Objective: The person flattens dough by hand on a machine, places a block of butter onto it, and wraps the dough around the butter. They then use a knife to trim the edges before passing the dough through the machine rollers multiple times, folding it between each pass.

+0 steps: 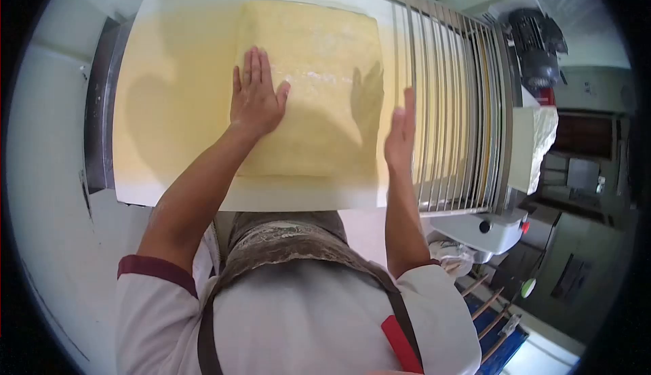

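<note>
A thick, square slab of pale yellow dough (pixel 319 117) lies on the dusted surface of a white table (pixel 183 9), with a few whitish floury patches on top. My left hand (pixel 258 97) is spread flat at the slab's left part, palm down, fingers pointing away from me, holding nothing. Just past the slab's right edge, my right hand (pixel 400 134) is upright and seen edge-on, its fingers stretched out and nothing in it. Whether it touches the dough's side cannot be told.
Right of the slab stands a metal rod guard (pixel 441 104) on a machine, with a dark motor (pixel 536 46) behind it. A white housing with a red knob (pixel 525 227) is at the lower right. A metal edge (pixel 102 114) bounds the table's left.
</note>
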The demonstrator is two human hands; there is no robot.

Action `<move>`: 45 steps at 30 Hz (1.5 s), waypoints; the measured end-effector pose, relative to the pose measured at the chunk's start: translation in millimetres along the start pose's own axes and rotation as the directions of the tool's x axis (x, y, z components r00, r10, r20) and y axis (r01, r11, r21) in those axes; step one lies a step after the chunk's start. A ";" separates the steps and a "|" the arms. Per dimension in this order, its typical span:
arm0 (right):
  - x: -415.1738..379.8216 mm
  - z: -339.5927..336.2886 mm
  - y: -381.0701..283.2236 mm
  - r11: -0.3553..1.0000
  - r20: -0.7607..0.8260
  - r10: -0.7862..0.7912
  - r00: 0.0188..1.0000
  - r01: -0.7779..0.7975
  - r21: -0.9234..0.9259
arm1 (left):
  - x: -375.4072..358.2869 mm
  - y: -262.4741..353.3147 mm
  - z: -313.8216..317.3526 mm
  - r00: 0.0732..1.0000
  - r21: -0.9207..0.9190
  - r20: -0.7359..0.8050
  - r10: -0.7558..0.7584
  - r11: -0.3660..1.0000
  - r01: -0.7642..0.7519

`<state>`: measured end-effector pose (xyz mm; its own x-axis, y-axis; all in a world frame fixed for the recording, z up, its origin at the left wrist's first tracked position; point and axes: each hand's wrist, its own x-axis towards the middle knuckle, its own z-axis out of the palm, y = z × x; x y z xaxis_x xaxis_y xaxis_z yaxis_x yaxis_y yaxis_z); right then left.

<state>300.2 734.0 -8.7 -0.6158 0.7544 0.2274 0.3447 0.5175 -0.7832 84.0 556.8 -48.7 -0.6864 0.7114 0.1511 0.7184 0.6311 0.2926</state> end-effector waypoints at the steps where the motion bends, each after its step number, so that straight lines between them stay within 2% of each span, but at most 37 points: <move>1: -16.6 -19.2 -2.8 1.000 -0.041 0.017 0.999 -0.017 -0.013 | -2.5 4.1 -2.0 0.999 0.019 0.031 -0.011 1.000 0.011; 3: -48.5 -50.8 -15.2 0.998 -0.066 0.016 0.998 -0.020 -0.057 | 0.4 8.0 -7.7 0.998 0.067 0.058 -0.021 0.998 0.017; 6: -86.8 -104.1 -23.4 0.990 -0.192 -0.024 0.981 -0.004 -0.144 | -9.0 -1.7 -1.0 0.996 -0.041 0.074 0.056 0.998 -0.053; 8: -110.2 -152.7 -15.4 0.978 -0.309 -0.066 0.949 -0.001 -0.211 | -50.4 -0.2 -12.4 0.984 0.019 0.158 0.088 0.996 -0.092; 9: -119.3 -183.8 -6.9 0.969 -0.368 -0.098 0.925 0.005 -0.246 | -52.5 7.8 -13.2 0.988 0.070 0.132 0.083 0.993 -0.093; 11: -132.0 -244.7 5.2 0.934 -0.519 -0.093 0.850 -0.105 -0.340 | -64.6 24.0 -11.3 0.996 0.176 0.082 0.041 0.983 -0.055; 13: -135.1 -316.8 30.3 0.891 -0.514 -0.291 0.807 0.033 -0.452 | -65.0 21.3 -6.7 0.997 0.162 0.046 0.060 0.985 -0.067; 15: -129.8 -382.9 42.0 0.859 -0.547 -0.267 0.794 -0.061 -0.508 | -67.8 20.9 -2.4 0.997 0.177 0.032 0.071 0.981 -0.076; 16: -125.3 -421.1 57.1 0.846 -0.533 -0.252 0.808 -0.084 -0.527 | -69.8 31.7 -1.6 0.998 0.179 0.050 -0.029 0.984 0.019; 18: -111.9 -500.7 105.8 0.830 -0.490 -0.191 0.851 -0.126 -0.543 | -84.5 66.6 40.0 0.995 0.266 0.029 0.097 0.959 -0.101; 19: -103.0 -538.1 136.9 0.829 -0.456 -0.151 0.877 -0.139 -0.542 | -92.1 116.3 44.6 0.980 0.060 0.071 0.188 0.979 -0.193; 20: -93.9 -576.0 175.2 0.867 -0.431 -0.054 0.901 -0.171 -0.467 | -97.4 169.0 48.8 0.981 -0.067 0.092 0.170 0.984 -0.164; 21: -85.2 -602.9 208.7 0.894 -0.382 0.048 0.923 -0.210 -0.396 | -97.0 219.1 48.8 0.984 -0.017 0.170 0.053 0.999 -0.051; 23: -80.3 -623.3 256.9 0.924 -0.300 0.296 0.907 -0.351 -0.152 | -97.8 234.2 57.0 0.994 0.068 0.099 0.046 0.996 -0.053; 25: -80.8 -649.7 314.7 0.920 0.030 0.392 0.920 -0.390 -0.043 | -97.2 243.8 59.4 0.994 0.131 0.104 0.043 0.990 -0.056; 27: -84.1 -624.4 329.5 0.904 0.186 0.218 0.958 -0.270 0.331 | -94.5 247.8 57.1 0.993 0.136 0.112 0.037 0.989 -0.052; 29: -99.1 -611.9 342.9 0.741 0.193 0.253 0.948 -0.318 0.591 | -94.4 242.2 58.3 0.991 0.086 0.132 0.013 0.996 -0.025; 30: -105.1 -607.2 345.3 0.632 0.207 0.268 0.941 -0.333 0.699 | -94.4 235.3 57.6 0.992 -0.060 0.129 0.005 0.998 0.002; 33: -115.8 -593.8 335.8 0.640 0.092 0.250 0.964 -0.236 0.731 | -134.9 273.8 36.2 0.974 -0.457 -0.183 -0.133 0.889 0.036; 34: -118.3 -587.6 324.1 0.789 -0.038 0.292 0.956 -0.218 0.574 | -157.2 291.4 37.9 0.924 -0.554 -0.308 -0.227 0.832 0.020; 37: -118.7 -587.4 321.7 0.582 0.138 0.246 0.959 -0.260 0.771 | -240.9 356.9 37.9 0.796 -0.653 -0.405 -0.450 0.752 0.093; 38: -121.6 -590.3 328.9 0.556 0.129 0.247 0.960 -0.250 0.793 | -271.2 382.0 40.0 0.770 -0.659 -0.402 -0.496 0.741 0.133; 40: -123.7 -592.9 324.2 0.449 0.267 0.350 0.898 -0.411 0.793 | -322.3 433.5 63.0 0.668 -0.750 -0.449 -0.593 0.657 0.079; 41: -122.6 -595.4 324.1 0.381 0.320 0.391 0.863 -0.468 0.797 | -348.9 455.4 73.5 0.684 -0.820 -0.391 -0.616 0.571 0.046; 42: -118.5 -600.4 337.5 0.407 0.363 0.308 0.880 -0.466 0.785 | -373.8 477.1 86.3 0.699 -0.880 -0.335 -0.632 0.474 0.007; 43: -113.9 -605.8 358.4 0.444 0.407 0.228 0.885 -0.466 0.765 | -397.5 501.3 103.2 0.763 -0.917 -0.237 -0.602 0.397 0.028; 44: -105.4 -601.3 380.8 0.529 0.333 0.236 0.913 -0.408 0.744 | -417.2 528.6 117.9 0.811 -0.948 -0.145 -0.567 0.315 0.051; 45: -92.3 -597.6 397.7 0.611 0.263 0.229 0.937 -0.349 0.711 | -427.8 565.6 126.9 0.890 -0.944 -0.104 -0.444 0.327 0.053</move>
<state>917.6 1111.5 4.6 -0.6843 0.7195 -0.1183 -0.0785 -0.2340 -0.9691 798.3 648.6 -67.6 -0.9415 0.3210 0.1024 0.0919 -0.0478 0.9946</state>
